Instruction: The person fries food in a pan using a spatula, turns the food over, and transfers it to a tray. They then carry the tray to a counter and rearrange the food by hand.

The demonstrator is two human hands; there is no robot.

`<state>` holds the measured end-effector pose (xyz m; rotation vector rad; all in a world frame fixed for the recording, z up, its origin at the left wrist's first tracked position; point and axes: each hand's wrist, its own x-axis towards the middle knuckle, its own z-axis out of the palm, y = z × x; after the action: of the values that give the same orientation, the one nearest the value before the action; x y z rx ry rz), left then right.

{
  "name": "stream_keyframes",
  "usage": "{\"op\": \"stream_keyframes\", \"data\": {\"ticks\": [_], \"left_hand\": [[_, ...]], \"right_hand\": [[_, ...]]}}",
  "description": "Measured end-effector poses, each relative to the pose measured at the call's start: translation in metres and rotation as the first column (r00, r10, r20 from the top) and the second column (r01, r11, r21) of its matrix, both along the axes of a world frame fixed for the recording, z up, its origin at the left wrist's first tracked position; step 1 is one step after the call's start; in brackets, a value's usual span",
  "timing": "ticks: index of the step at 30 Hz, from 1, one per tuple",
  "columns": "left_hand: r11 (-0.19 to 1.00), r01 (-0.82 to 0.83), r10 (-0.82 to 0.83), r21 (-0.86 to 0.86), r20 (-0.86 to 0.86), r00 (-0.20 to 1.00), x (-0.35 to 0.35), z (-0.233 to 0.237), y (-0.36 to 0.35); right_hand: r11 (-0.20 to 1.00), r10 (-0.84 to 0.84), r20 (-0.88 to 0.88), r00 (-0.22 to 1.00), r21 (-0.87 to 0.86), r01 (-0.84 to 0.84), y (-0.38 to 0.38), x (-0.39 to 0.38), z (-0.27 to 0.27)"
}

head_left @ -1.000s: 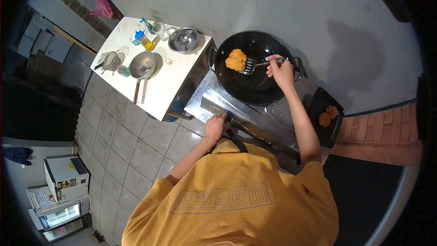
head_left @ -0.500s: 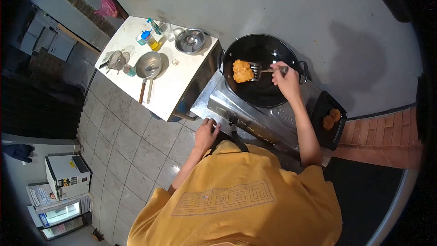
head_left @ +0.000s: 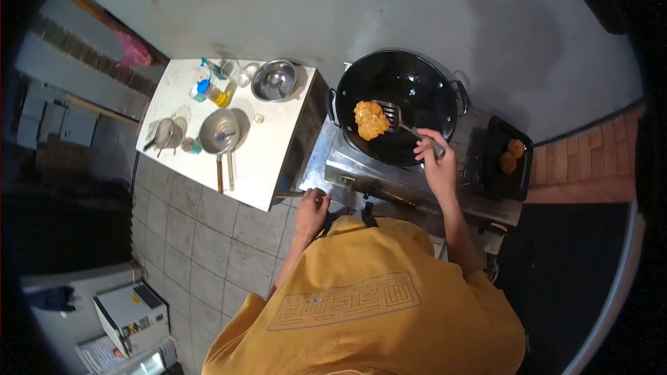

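Observation:
My right hand (head_left: pixel 438 161) is wrapped round the handle of a slotted metal spatula (head_left: pixel 392 115). The spatula's head reaches into the black two-handled wok (head_left: pixel 417 73) and touches an orange-brown fried patty (head_left: pixel 372 121) at the wok's left side. On the stove (head_left: pixel 368 172), at its front left corner, my left hand (head_left: pixel 312 214) rests with loosely bent fingers and nothing visible in it. Two browned patties (head_left: pixel 508 162) lie in a black tray (head_left: pixel 495 184) to the right of the wok.
A white table (head_left: pixel 258 160) stands on the left. It bears a saucepan (head_left: pixel 219 130), a metal bowl (head_left: pixel 274 80), a strainer (head_left: pixel 169 133) and an oil bottle (head_left: pixel 221 98). Behind the wok is a grey wall (head_left: pixel 445 21); a brick ledge (head_left: pixel 583 160) lies beyond the tray.
The head view has shifted and turned slightly. My right hand has moved lower, tilting the spatula's handle down toward me. The orange patty still lies at the spatula's tip.

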<state>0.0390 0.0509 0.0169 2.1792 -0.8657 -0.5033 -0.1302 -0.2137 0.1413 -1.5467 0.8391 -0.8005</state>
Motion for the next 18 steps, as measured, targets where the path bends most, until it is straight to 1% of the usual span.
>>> {"op": "stream_keyframes", "data": {"ticks": [1,3,4,6,7,9,11,13,15,16,18], "left_hand": [[1.0,0.025,-0.025,0.005,-0.001,1.0,0.008,0.004,0.001],[0.997,0.076,-0.076,-0.008,-0.023,0.997,0.028,0.01,-0.004],[0.995,0.095,-0.097,-0.041,-0.044,0.994,0.038,0.011,-0.005],[0.992,0.125,-0.125,-0.019,-0.019,0.992,0.058,0.01,-0.004],[0.99,0.14,-0.14,0.0,0.007,0.99,0.066,0.008,-0.003],[0.98,0.199,-0.199,-0.005,0.004,0.98,0.084,-0.002,-0.002],[0.978,0.206,-0.207,-0.026,-0.038,0.978,0.094,0.003,0.0],[0.968,0.251,-0.252,-0.011,-0.038,0.967,0.105,0.001,0.002],[0.955,0.294,-0.295,-0.043,-0.025,0.955,0.116,-0.011,0.006],[0.951,0.306,-0.307,-0.044,-0.027,0.951,0.118,-0.008,0.005],[0.955,0.293,-0.296,-0.035,-0.119,0.948,0.122,-0.001,0.003]], "right_hand": [[1.0,-0.017,-0.021,1.0,0.007,0.017,0.009,0.0,-0.002],[0.997,-0.071,-0.004,0.997,0.009,0.071,0.026,0.006,-0.011],[0.992,-0.122,0.041,0.992,0.029,0.121,0.035,0.011,-0.015],[0.976,-0.21,0.108,0.972,0.076,0.202,0.05,0.023,-0.02],[0.971,-0.235,0.106,0.966,0.082,0.227,0.056,0.027,-0.021],[0.959,-0.275,0.053,0.96,0.092,0.269,0.064,0.034,-0.022],[0.946,-0.315,0.056,0.947,0.1,0.309,0.073,0.041,-0.021],[0.936,-0.345,0.062,0.937,0.101,0.338,0.081,0.046,-0.023],[0.932,-0.362,0.05,0.931,0.009,0.362,0.09,0.047,-0.027],[0.928,-0.373,0.048,0.926,0.008,0.373,0.095,0.047,-0.027],[0.927,-0.371,0.032,0.928,-0.034,0.372,0.106,0.044,-0.028]]}}
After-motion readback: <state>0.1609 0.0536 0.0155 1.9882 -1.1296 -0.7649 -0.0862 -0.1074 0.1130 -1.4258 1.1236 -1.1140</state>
